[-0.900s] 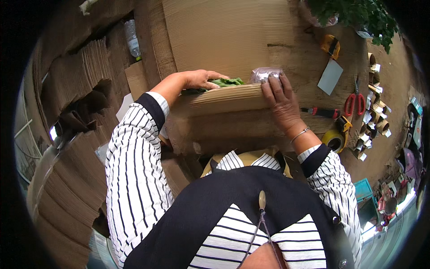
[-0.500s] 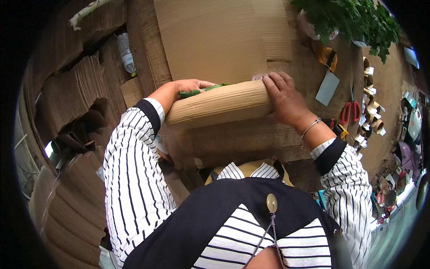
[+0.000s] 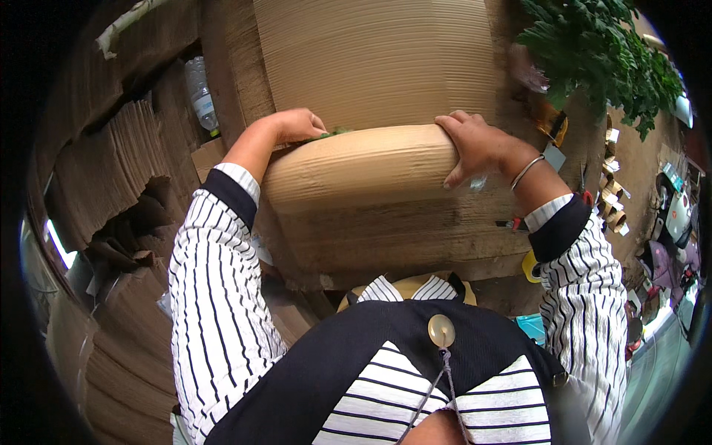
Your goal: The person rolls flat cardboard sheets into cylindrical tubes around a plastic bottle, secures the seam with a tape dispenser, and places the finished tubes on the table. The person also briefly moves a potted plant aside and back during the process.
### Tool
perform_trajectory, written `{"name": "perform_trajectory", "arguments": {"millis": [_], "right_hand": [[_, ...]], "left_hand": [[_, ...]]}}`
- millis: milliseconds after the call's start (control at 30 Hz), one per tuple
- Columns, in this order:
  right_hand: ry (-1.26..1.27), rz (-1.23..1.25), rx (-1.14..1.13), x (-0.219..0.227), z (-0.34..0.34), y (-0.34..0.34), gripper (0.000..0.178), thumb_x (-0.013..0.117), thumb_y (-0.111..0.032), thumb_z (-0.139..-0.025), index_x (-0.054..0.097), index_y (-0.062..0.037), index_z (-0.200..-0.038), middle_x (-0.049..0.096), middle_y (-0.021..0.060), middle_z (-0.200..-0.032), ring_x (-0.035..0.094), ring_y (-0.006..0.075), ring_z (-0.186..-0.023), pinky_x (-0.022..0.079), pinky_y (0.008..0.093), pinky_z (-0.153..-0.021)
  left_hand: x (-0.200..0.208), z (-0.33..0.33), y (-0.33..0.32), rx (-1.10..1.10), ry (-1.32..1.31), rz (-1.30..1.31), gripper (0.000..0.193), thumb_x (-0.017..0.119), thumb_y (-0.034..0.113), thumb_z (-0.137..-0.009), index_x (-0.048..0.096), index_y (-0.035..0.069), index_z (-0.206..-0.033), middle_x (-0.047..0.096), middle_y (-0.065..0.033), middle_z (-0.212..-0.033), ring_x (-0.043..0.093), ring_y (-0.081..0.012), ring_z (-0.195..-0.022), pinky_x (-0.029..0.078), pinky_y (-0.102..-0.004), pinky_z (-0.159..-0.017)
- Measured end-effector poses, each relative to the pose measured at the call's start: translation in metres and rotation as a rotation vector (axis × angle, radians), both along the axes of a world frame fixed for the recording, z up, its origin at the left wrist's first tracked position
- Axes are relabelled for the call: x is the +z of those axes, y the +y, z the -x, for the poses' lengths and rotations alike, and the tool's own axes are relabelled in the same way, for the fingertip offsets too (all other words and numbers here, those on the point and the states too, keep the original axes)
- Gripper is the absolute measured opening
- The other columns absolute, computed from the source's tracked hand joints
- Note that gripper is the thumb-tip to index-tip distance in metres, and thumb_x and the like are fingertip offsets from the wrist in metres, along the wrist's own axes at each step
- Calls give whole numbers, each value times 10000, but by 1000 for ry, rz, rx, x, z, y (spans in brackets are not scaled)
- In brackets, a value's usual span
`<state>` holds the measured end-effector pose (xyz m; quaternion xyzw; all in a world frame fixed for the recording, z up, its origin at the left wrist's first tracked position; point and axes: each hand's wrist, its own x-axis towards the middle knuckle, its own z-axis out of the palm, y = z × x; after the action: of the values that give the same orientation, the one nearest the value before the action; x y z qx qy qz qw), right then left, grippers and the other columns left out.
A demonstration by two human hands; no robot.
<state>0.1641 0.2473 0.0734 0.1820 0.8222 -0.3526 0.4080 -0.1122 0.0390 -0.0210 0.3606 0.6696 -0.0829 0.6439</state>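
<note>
A curved roll of tan corrugated cardboard [image 3: 363, 167] lies across the wooden table in front of me. Green leaves [image 3: 335, 133] peek out along its far edge, mostly hidden behind it. My left hand [image 3: 297, 124] is at the far left edge, fingers curled down next to the leaves; its fingertips are partly hidden. Around the right end, my right hand [image 3: 478, 147] grips the roll, fingers over the far side and thumb on the near side. A bit of clear plastic [image 3: 478, 182] shows by that thumb. Beyond the roll lies a flat corrugated sheet [image 3: 356, 59].
Leafy green stems [image 3: 608, 59] lie at the far right. A clear plastic bottle [image 3: 200, 96] and stacked cardboard [image 3: 133, 156] are on the left. Scissors with red handles [image 3: 587, 197] and a yellow tape roll [image 3: 531, 267] sit near my right arm. Small tagged rolls [image 3: 612, 194] line the right.
My left hand has curled its fingers at the roll's far edge, and fewer leaves show. My right thumb has come round to the near side. The view has shifted slightly.
</note>
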Motion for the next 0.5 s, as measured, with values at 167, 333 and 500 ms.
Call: {"name": "perform_trajectory", "arguments": {"millis": [167,333,500], "right_hand": [[0,77,7,-14,2,13,1117,955,-319,-515,388,-26,-1431,460,156,-1378,399,378,-1316,381,437,-1108],[181,-84,26,-14,-12,5,1102,939,-324,-532,381,-43,-1440,425,154,-1438,379,370,-1353,368,452,-1111],[524,-482,34,-4,-67,-54,1024,873,-201,-590,345,-117,-1463,386,135,-1470,353,369,-1375,439,477,-1048]], "left_hand": [[59,-78,32,12,276,-909,632,653,506,-873,550,85,-1333,565,-137,-1358,549,-314,-1226,439,-437,-1036],[70,-168,42,-177,287,-877,1018,754,597,-718,369,31,-1472,396,-182,-1508,385,-376,-1379,310,-485,-1111],[55,-168,35,-160,244,-892,935,678,638,-772,422,31,-1435,456,-152,-1474,444,-316,-1346,367,-452,-1075]]}}
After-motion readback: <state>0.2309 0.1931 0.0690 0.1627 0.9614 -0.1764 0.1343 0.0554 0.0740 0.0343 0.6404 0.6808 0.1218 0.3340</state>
